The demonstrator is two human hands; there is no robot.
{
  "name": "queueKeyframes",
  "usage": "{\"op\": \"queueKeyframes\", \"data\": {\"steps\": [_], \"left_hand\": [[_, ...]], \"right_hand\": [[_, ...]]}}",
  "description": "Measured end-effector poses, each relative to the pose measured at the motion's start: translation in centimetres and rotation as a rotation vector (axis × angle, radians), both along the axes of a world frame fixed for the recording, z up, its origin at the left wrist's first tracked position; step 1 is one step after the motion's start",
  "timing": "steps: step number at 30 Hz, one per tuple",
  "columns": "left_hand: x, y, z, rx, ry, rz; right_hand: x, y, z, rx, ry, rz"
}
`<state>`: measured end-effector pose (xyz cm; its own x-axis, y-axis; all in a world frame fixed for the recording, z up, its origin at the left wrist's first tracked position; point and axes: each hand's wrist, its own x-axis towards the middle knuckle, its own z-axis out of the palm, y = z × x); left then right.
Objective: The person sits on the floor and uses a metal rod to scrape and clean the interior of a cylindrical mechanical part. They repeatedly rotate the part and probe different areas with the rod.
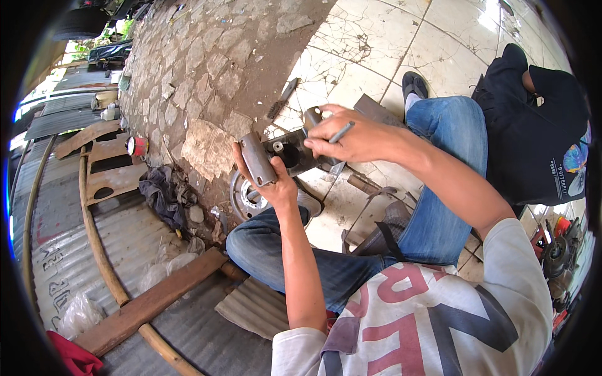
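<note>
My left hand (276,182) grips a curved grey metal piece (256,156) with oval holes near its ends, held upright at a slight tilt. My right hand (345,135) is closed on a slim grey rod-like tool (343,130), its fingers beside another curved metal piece (313,116); whether they touch it I cannot tell. Below and between my hands is a dark metal assembly (295,160) with a round opening, partly hidden. A round silver plate with holes (241,194) lies by my left knee, and a metal plate (373,109) lies beyond my right hand.
A black wire brush (282,100) lies on cracked white tiles (351,37). A person in black (527,144) sits close at my right. Metal tools (364,185) lie between my legs. At left are corrugated sheets (75,250), a wooden beam (150,304), dark cloth (163,194) and a red-white can (138,146).
</note>
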<state>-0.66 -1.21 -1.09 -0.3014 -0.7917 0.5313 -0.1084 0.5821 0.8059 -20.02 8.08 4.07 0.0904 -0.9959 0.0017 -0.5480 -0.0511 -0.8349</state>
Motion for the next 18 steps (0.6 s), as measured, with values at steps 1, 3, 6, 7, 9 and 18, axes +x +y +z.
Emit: {"op": "queueKeyframes", "data": {"steps": [1,3,6,7,9,18], "left_hand": [[0.0,0.1,0.0,0.005,-0.014,-0.001],[-0.2,0.4,0.1,0.018,-0.039,-0.007],[-0.3,0.4,0.0,-0.001,-0.071,-0.022],[-0.5,0.6,0.1,-0.008,-0.077,-0.022],[-0.6,0.9,0.3,0.056,-0.061,-0.071],[-2.2,1.3,1.6,0.028,-0.182,-0.083]], "right_hand": [[-0.2,-0.1,-0.4,-0.026,0.001,-0.018],[-0.2,-0.2,-1.6,-0.203,0.021,-0.131],[0.3,-0.7,-2.4,-0.299,0.113,-0.259],[0.4,-0.5,-2.3,-0.294,0.121,-0.228],[0.3,0.2,-1.6,-0.282,0.138,-0.161],[-1.1,0.7,-1.8,-0.298,0.066,-0.272]]}}
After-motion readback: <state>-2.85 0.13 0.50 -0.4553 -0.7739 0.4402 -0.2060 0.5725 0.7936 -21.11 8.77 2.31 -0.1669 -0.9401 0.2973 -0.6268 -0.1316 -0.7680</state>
